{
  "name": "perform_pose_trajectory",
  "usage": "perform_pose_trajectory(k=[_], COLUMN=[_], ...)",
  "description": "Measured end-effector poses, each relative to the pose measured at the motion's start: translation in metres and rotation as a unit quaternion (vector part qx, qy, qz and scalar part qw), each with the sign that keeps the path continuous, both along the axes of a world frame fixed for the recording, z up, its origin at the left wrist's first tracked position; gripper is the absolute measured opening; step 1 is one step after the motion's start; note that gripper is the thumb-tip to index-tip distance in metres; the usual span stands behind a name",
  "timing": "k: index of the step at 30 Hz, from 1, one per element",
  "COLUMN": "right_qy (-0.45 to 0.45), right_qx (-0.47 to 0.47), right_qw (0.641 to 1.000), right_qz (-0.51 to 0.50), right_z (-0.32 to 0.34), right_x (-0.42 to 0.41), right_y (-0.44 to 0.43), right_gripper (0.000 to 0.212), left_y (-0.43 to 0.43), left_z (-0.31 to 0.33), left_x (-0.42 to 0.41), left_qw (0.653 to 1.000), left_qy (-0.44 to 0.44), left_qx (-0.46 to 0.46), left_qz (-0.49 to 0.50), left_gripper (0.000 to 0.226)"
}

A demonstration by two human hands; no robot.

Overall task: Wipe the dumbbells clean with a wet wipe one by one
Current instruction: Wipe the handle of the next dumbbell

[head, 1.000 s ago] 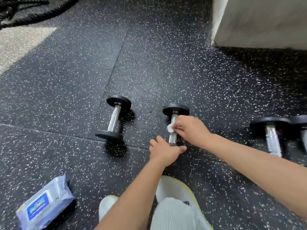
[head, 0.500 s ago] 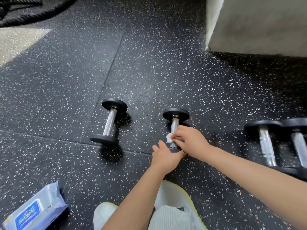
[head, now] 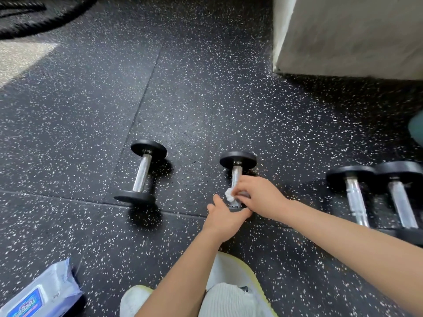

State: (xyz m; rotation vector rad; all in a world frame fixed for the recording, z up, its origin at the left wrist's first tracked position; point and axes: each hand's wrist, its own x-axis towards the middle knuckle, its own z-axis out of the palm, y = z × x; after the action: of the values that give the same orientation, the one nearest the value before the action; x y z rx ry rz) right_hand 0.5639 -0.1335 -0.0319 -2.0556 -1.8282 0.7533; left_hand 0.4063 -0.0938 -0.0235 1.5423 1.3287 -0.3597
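Four dumbbells lie on the black speckled rubber floor (head: 206, 106), handles pointing away from the camera. The middle dumbbell (head: 237, 170) is the one being handled: its far black head is visible, its near head mostly covered by the hands. The right hand (head: 261, 197) is closed around the lower part of the chrome handle, pinching a small crumpled white wet wipe (head: 229, 195) against the metal. The left hand (head: 225, 217) is curled over the near head, gripping it from above, thumb side touching the right hand. To the left, well apart, an untouched dumbbell (head: 142, 172) lies slightly tilted across a floor seam. At right, two larger dumbbells (head: 377, 197) lie side by side, heads touching. A wet-wipe pack (head: 41, 294), blue label up, sits at bottom left near a light shoe (head: 135, 298). A white block (head: 348, 35) stands at upper right; black ropes (head: 34, 12) at upper left.
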Motion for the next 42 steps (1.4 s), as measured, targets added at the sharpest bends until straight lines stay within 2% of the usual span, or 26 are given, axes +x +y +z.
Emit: perform_pose_trajectory(k=[2,7,9,16,18,23,28,30,33,38,42], right_qy=[-0.015,-0.026,-0.036,0.017,0.002,-0.021,-0.005,0.0,-0.025,-0.083,-0.107], right_qx=[-0.002,0.063,0.059,-0.04,-0.032,0.028,-0.056,-0.065,-0.018,0.056,0.063], right_qw=[1.0,0.991,0.99,0.998,0.999,0.996,0.997,0.995,0.999,0.989,0.99], right_qz=[0.016,-0.112,-0.124,0.044,0.038,-0.08,0.056,0.077,0.033,-0.105,-0.07], right_z=[0.002,0.0,-0.003,0.002,0.003,0.003,0.004,0.004,0.003,-0.003,-0.008], right_x=[0.004,0.013,0.01,0.012,0.014,0.017,0.01,0.014,0.021,0.025,0.007], right_y=[0.005,0.023,0.017,-0.014,-0.005,0.015,-0.007,-0.008,0.004,0.02,0.0], right_gripper=[0.014,0.014,0.013,0.011,0.012,0.014,0.014,0.014,0.014,0.018,0.018], left_y=[-0.002,-0.014,-0.016,-0.016,-0.016,-0.015,-0.021,-0.023,-0.023,-0.023,-0.021], left_z=[-0.001,-0.004,-0.004,-0.009,-0.009,-0.008,-0.004,-0.004,-0.003,-0.003,-0.002], left_x=[0.002,0.011,0.014,0.016,0.016,0.018,0.024,0.026,0.025,0.026,0.027], left_qw=[1.0,0.999,0.998,0.999,0.999,0.999,0.999,0.998,0.997,0.997,0.997], left_qy=[0.002,0.021,0.023,0.028,0.024,0.028,0.03,0.031,0.036,0.046,0.047], left_qx=[-0.002,0.044,0.049,0.042,0.035,0.014,0.038,0.049,0.062,0.062,0.058], left_qz=[0.008,0.012,0.01,0.009,0.015,0.027,0.021,0.019,0.009,0.009,0.003], left_gripper=[0.124,0.12,0.122,0.129,0.133,0.137,0.129,0.124,0.12,0.124,0.124])
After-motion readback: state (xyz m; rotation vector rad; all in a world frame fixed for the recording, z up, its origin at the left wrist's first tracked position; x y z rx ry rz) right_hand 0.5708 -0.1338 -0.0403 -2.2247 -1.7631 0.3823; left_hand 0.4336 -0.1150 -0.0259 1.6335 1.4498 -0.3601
